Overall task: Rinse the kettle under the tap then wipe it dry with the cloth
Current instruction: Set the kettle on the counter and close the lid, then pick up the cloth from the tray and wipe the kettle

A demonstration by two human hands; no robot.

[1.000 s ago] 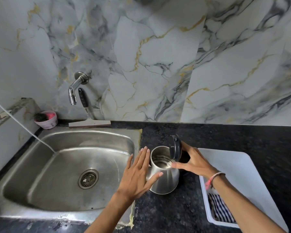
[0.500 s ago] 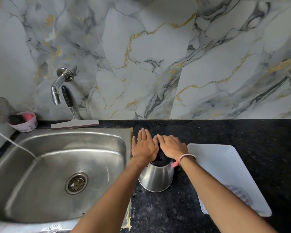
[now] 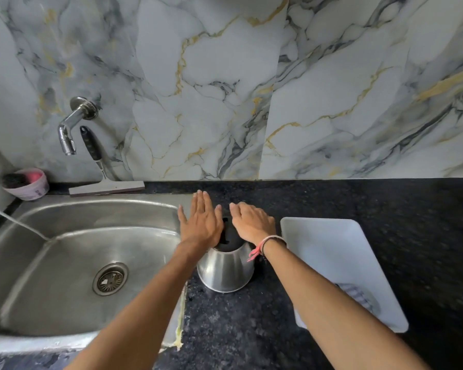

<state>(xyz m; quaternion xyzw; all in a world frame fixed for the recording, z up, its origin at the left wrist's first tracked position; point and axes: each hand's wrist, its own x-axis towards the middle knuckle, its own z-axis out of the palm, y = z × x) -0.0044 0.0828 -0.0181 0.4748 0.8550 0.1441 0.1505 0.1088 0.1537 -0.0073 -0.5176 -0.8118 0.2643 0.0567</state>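
Kettle stands on the bench, just right of the sink and well away from the tap. Your left hand and right hand lie flat and open on its black lid, gripping nothing. By the look of it, rinsing and wiping are both still ahead. The striped cloth in the white tray, right of the kettle, shows only partly; handle and spout are hidden.

steel kettle upright on counter, black lid shut; striped cloth in tray.
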